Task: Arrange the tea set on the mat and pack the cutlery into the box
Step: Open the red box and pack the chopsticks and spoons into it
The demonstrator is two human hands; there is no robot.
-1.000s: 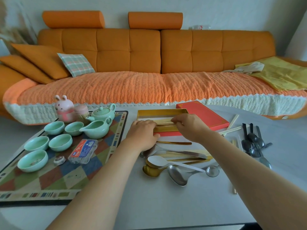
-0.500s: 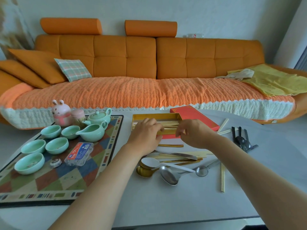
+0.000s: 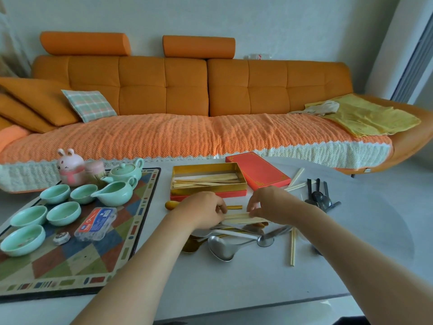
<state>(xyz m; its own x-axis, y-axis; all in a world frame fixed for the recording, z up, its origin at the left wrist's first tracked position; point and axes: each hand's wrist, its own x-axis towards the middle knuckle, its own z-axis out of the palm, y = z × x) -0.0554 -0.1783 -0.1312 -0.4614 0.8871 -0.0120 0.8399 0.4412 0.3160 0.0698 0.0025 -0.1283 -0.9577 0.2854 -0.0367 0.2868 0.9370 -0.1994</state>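
Left hand [image 3: 203, 212] and right hand [image 3: 269, 204] pinching opposite ends of pale chopsticks [image 3: 236, 216], mid-bench [image 3: 234, 282], just before gold box [image 3: 208, 178], above spoons [image 3: 222, 248].

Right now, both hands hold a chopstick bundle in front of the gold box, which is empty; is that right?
Not empty: the head view shows several chopsticks in the gold box. Left hand and right hand do hold the bundle before it.
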